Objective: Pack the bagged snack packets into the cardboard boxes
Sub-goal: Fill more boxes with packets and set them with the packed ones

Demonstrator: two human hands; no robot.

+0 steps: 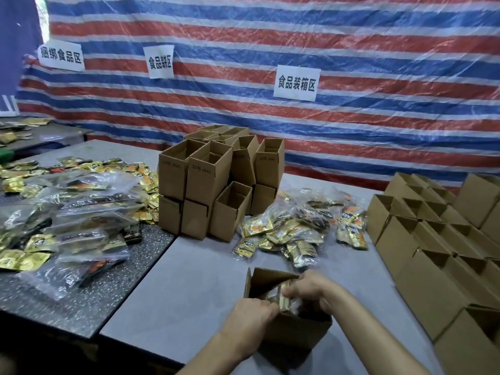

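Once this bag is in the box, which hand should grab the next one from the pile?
Probably the right hand: gripping the bag over the box, it is nearest the pile; the left hand is farther back.

Ahead of you hangs a red, blue and white striped tarp (351,44) with three white paper signs (296,83). Your grey table (189,280) stands just beside a dark speckled table (108,299).

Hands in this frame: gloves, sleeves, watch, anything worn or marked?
Nothing worn that shows. The left hand and right hand are both bare: no gloves, and no rings that I can make out. It is the same up to the frame edge: no sleeve cuffs, watch, wristband, tape or markings in view. The picture is a little soft, so something small could be missed.
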